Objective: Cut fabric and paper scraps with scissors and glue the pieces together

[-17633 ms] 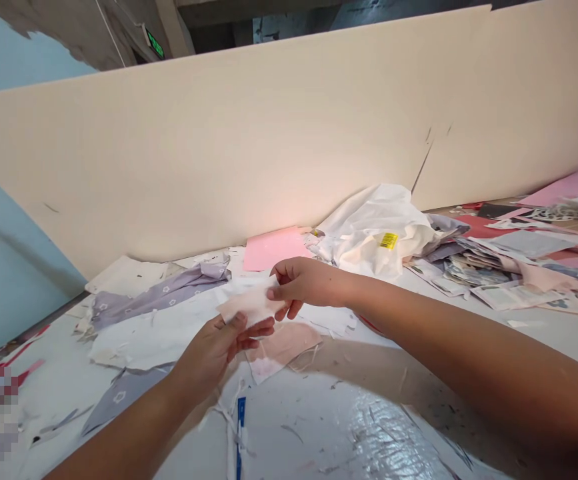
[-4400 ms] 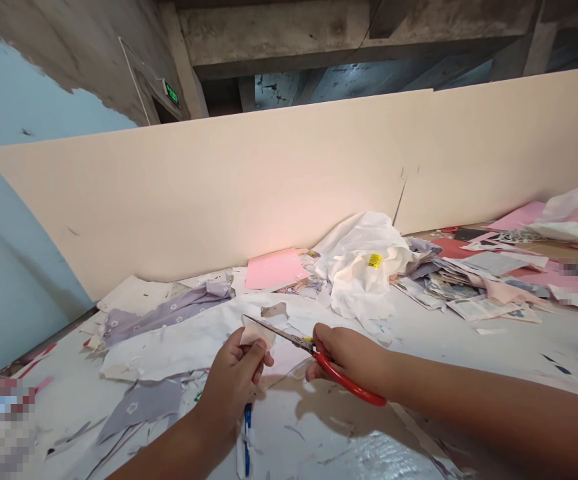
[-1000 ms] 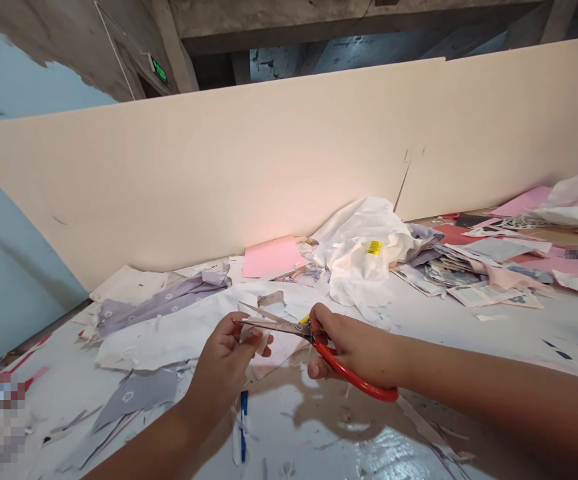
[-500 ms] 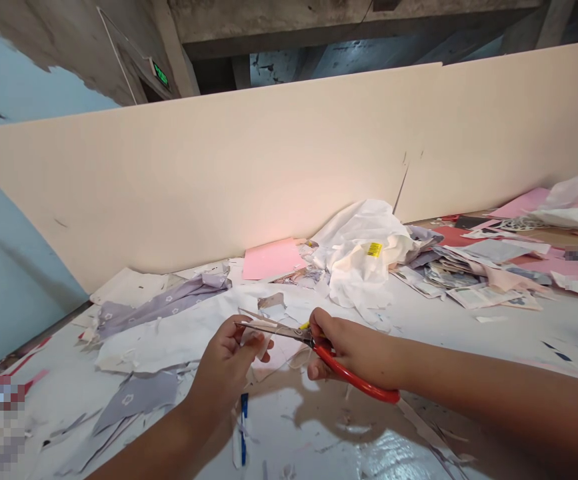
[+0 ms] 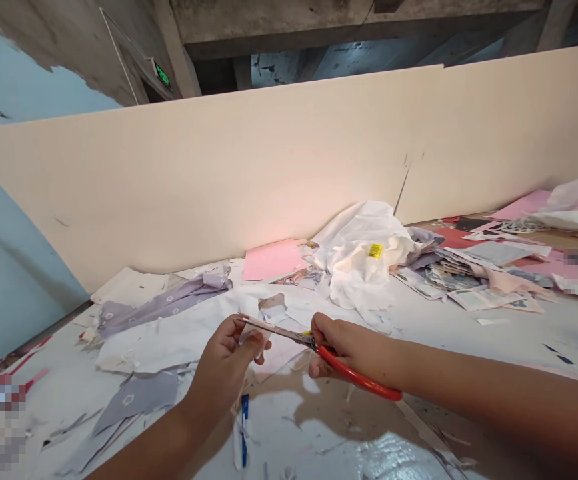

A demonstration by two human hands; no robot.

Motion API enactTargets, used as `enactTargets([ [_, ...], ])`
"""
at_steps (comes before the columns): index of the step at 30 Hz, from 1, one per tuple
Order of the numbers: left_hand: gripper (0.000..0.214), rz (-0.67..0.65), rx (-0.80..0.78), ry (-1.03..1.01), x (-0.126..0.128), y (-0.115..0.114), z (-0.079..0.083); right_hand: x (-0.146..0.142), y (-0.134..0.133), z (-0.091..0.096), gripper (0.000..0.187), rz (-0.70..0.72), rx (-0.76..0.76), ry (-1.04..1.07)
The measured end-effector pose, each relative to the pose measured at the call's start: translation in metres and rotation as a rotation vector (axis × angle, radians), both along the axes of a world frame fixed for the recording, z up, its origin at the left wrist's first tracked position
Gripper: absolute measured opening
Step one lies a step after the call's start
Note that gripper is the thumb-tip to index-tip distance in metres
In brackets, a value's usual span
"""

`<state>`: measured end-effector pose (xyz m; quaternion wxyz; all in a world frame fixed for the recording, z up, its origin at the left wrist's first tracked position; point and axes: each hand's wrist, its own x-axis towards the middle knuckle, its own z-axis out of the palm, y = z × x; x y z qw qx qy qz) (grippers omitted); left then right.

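Note:
My right hand (image 5: 341, 347) is wrapped round the red handles of a pair of scissors (image 5: 353, 377), whose blades point left and lie nearly together. Between the fingers and thumb of my left hand (image 5: 233, 353) is a small whitish piece (image 5: 253, 333); I cannot tell whether it is paper or cloth. The blades reach across this piece to my left fingertips. Under and behind my hands lies a white sheet of material (image 5: 169, 333), with pale pink scraps (image 5: 279, 353) close by.
Grey-purple flowered cloth (image 5: 163, 307) lies at the left. A crumpled white bundle with a yellow label (image 5: 375, 251) rests against the cream panel (image 5: 219, 180). Pink sheets (image 5: 273, 260), stacked scraps (image 5: 469, 270) and a blue strip (image 5: 245, 427) are scattered on the white table (image 5: 329, 453).
The scissor blades, slightly apart before, have closed together at the piece in my left hand. Both hands stay in nearly the same place.

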<state>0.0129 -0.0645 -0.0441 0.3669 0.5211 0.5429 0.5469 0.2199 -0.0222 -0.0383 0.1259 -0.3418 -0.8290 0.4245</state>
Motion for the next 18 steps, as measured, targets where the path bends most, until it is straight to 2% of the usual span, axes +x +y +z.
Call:
enactTargets([
  [5,0.019,-0.011,-0.014,-0.016,-0.0020,0.0018,-0.0004,-0.0006,0.0012,0.0010,0.031,-0.020,0.044,-0.058],
  [18,0.016,-0.081,-0.013,-0.053,-0.0102,0.0053,-0.0098,0.0011,0.0018,-0.0004,0.017,0.048,0.104,-0.035],
])
